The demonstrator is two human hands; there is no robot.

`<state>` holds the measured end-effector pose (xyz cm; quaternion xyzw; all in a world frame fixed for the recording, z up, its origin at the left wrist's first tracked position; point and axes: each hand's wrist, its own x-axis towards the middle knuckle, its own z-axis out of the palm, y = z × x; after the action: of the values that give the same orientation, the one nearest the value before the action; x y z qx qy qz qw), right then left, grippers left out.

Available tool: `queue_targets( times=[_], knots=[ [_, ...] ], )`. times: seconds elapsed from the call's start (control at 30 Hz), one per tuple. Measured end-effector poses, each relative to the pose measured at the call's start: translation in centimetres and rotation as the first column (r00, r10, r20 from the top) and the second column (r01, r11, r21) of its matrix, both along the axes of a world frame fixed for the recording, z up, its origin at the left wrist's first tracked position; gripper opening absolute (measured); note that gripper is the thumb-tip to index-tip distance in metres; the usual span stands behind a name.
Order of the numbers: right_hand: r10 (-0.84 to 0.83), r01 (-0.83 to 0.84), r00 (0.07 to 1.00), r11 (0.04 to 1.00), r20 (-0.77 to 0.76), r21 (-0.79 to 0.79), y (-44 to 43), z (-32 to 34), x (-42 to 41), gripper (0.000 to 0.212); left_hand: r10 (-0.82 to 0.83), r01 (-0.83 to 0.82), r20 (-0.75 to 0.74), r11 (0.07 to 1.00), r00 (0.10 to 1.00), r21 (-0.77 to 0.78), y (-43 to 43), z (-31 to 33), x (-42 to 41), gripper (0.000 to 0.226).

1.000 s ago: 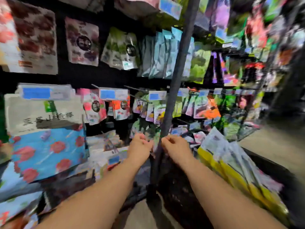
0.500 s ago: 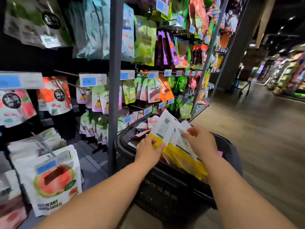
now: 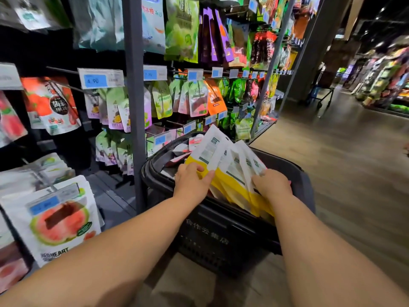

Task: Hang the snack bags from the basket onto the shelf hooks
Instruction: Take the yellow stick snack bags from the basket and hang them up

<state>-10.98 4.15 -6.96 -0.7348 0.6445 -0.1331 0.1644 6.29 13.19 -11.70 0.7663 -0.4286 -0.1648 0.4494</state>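
Note:
A black shopping basket (image 3: 223, 238) stands on the floor in front of me, against the shelf. Several white and yellow snack bags (image 3: 225, 167) stand fanned out in it, backs facing me. My left hand (image 3: 192, 182) pinches the leftmost bag at its yellow lower part, thumb on the front. My right hand (image 3: 272, 187) grips the right end of the fan, fingers curled over the bag edges. More red and white packets (image 3: 188, 149) lie deeper in the basket. The shelf hooks (image 3: 64, 85) with blue price tags carry hanging snack bags to the left.
A grey upright post (image 3: 135, 103) of the shelving rises just left of the basket. Watermelon snack bags (image 3: 57, 220) hang low at the left. The aisle floor (image 3: 345, 165) opens to the right, with a cart (image 3: 321, 94) far back near a pillar.
I have turned from the shelf to the basket. Both hands left the hook area by the post and went down into the basket, where they now hold the yellow and white bags.

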Motion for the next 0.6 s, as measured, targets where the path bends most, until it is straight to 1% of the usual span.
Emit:
queue_targets(
  times=[0.1,0.13,0.2,0.27,0.37,0.5,0.6],
  knots=[
    [0.035,-0.028,0.987,0.998,-0.159,0.051,0.2,0.4,0.2,0.035,-0.001,0.001,0.008,1.000,1.000,0.012,0.0,0.1,0.0,0.035],
    [0.033,-0.026,0.981,0.999,-0.191,0.038,0.2,0.5,0.2,0.036,-0.002,0.002,0.006,1.000,1.000,0.014,0.0,0.2,0.0,0.035],
    [-0.008,0.012,0.978,1.000,-0.208,0.018,-0.4,0.2,0.1,0.038,-0.005,0.005,0.000,1.000,1.000,0.023,0.0,0.3,-0.1,0.033],
    [-0.069,0.060,0.989,0.996,-0.135,-0.067,-0.8,-0.1,-0.2,0.037,-0.007,0.007,-0.003,0.999,1.000,0.033,0.1,0.5,-0.2,0.033],
    [-0.080,0.081,0.997,0.980,0.017,-0.182,-0.9,0.5,-0.7,0.027,-0.009,0.010,-0.018,0.999,1.000,0.041,0.3,0.8,-0.3,0.035],
    [-0.013,0.081,0.977,0.945,0.212,-0.318,0.0,2.9,-0.7,0.034,-0.027,0.029,-0.080,0.999,0.996,0.028,0.6,1.3,-0.4,0.037],
    [0.089,0.077,0.925,0.908,0.370,-0.411,1.4,4.8,-0.3,0.036,-0.018,0.017,-0.127,1.000,0.992,-0.005,0.8,2.0,-0.6,0.038]
  ],
)
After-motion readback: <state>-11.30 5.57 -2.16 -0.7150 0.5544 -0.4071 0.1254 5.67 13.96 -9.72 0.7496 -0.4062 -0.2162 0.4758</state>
